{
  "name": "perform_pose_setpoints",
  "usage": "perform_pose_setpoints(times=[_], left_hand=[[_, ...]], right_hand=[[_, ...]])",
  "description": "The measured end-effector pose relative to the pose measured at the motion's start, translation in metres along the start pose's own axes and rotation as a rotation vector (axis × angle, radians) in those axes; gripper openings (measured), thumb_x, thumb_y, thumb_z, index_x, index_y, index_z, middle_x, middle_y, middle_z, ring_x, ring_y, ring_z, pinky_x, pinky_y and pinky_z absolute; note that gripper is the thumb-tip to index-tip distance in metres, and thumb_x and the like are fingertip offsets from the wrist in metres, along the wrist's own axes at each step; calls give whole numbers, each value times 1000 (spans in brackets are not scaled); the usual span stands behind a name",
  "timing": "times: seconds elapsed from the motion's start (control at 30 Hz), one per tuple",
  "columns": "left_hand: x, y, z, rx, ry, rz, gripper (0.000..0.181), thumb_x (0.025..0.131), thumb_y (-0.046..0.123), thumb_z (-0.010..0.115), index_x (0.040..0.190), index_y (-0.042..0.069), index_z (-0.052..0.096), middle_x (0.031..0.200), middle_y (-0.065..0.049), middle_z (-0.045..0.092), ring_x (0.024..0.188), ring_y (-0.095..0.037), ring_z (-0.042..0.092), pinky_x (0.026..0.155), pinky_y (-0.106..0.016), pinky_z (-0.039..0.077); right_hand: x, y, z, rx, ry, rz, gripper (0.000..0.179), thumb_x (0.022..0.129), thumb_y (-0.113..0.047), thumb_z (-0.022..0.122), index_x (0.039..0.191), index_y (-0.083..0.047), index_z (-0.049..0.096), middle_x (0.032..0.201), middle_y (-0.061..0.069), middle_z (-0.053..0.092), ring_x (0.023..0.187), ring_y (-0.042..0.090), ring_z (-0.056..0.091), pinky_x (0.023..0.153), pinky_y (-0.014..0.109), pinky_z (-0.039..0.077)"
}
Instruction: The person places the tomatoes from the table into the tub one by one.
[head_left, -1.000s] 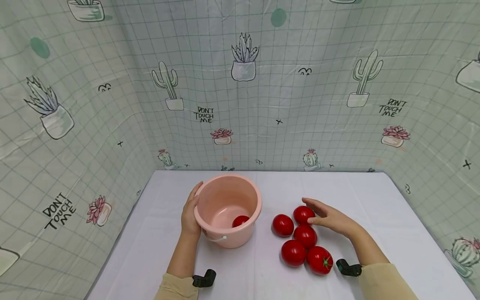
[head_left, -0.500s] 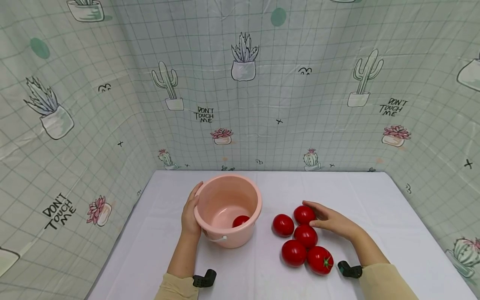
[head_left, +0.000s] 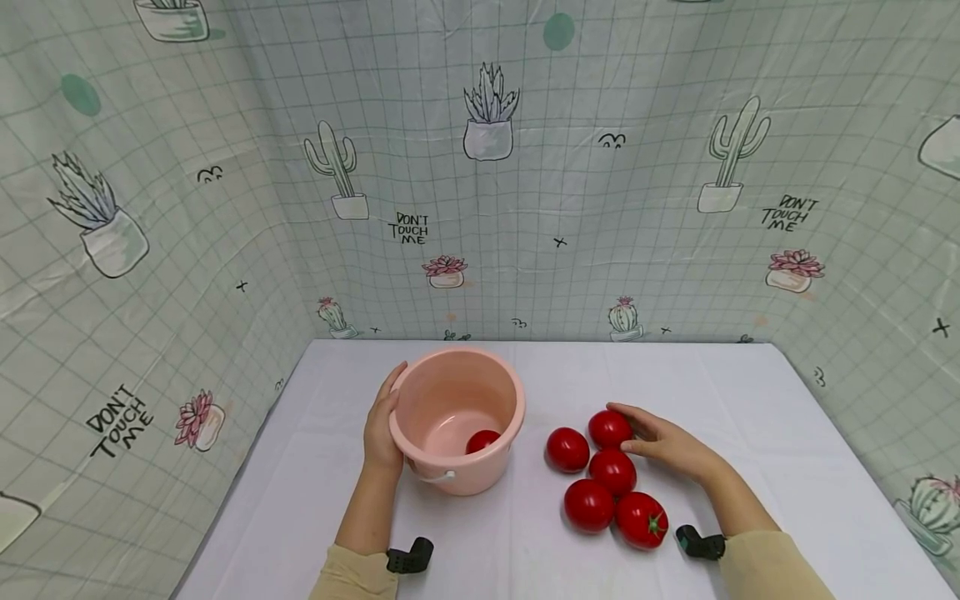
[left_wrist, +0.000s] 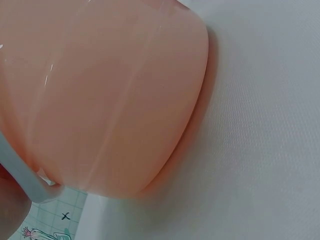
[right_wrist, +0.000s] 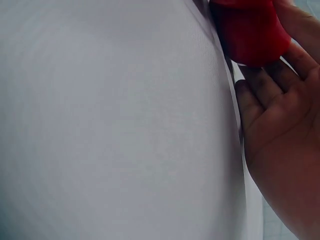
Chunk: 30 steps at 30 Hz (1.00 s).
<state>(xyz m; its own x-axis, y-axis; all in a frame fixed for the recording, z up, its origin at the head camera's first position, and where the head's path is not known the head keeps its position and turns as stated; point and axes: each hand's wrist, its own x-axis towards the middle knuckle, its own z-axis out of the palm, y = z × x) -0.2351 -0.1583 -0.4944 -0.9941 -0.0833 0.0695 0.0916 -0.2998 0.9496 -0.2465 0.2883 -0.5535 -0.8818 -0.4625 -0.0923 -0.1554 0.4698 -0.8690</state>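
Note:
A pink bucket (head_left: 476,477) stands on the white table with one red tomato (head_left: 482,441) lying inside. My left hand (head_left: 381,432) holds the bucket's left side; in the left wrist view the bucket wall (left_wrist: 120,100) fills much of the picture, with a bit of its white handle (left_wrist: 30,180). To the right, my right hand (head_left: 670,443) has its fingers and thumb round the farthest tomato (head_left: 609,428). In the right wrist view that red tomato (right_wrist: 252,35) sits between thumb and fingers.
Several other tomatoes lie close together: one at the left (head_left: 567,450), a middle one (head_left: 612,472), and two in front, one of them showing a green stem (head_left: 642,521). A patterned curtain (head_left: 555,192) walls the table at the back and sides.
My right hand has drawn slightly down and closed in round the far tomato, which has shifted a touch to the right. The left hand and bucket look unmoved.

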Motion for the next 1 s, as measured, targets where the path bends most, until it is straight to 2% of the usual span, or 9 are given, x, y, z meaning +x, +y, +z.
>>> perform_pose_setpoints(times=[0.3, 0.63, 1.0], left_hand=[[-1, 1, 0, 3, 0, 0, 52, 101, 19, 25, 149, 21, 42, 155, 2, 43, 142, -12, 38, 117, -34, 30], [-1, 2, 1, 2, -16, -1, 52, 101, 19, 24, 150, 21, 41, 156, 2, 41, 143, -14, 37, 120, -40, 26], [-1, 0, 0, -23, -37, 9, 53, 101, 19, 23, 151, 20, 40, 155, 0, 42, 142, -15, 37, 119, -38, 28]], right_hand=[[0, 2, 2, -25, 30, 19, 66, 95, -36, 63, 153, -22, 35, 158, 13, 37, 146, 41, 31, 111, 56, 38], [0, 2, 1, -10, 39, 13, 61, 94, -34, 64, 150, -22, 41, 155, 15, 40, 145, 43, 32, 108, 58, 40], [0, 4, 0, -11, 64, 39, 60, 93, -35, 66, 147, -21, 45, 150, 16, 48, 140, 43, 42, 104, 59, 45]])
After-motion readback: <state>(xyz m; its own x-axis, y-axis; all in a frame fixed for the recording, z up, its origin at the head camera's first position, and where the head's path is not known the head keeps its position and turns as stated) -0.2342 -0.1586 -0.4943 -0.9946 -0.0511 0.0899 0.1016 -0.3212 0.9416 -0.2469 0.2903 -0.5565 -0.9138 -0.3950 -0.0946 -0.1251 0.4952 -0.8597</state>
